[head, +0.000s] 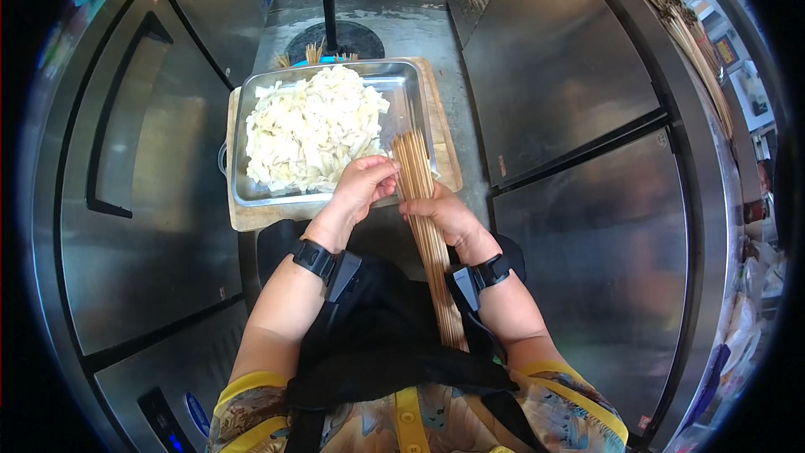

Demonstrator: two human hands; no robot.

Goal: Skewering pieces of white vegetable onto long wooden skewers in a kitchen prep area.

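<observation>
A thick bundle of thin bamboo skewers (434, 264) slants from the near side of the metal tray up over my lap. My right hand (443, 209) grips it around its upper part, thumb across the front. At the bundle's left edge, my left hand (368, 181) has its thumb and fingertips pinched together near the sticks. Whether a single skewer is between those fingertips is too small to tell. Pale sliced pieces of food (314, 129) are heaped in the rectangular stainless-steel tray (405, 91), just beyond my left hand.
Under the tray is a wooden board (448, 157). Behind it, more skewers (314, 53) stand by a black pole (328, 0) on a round base (368, 38). Steel cabinets (151, 157) (591, 251) flank me closely on both sides. Further sticks (698, 56) lie atop the right cabinet.
</observation>
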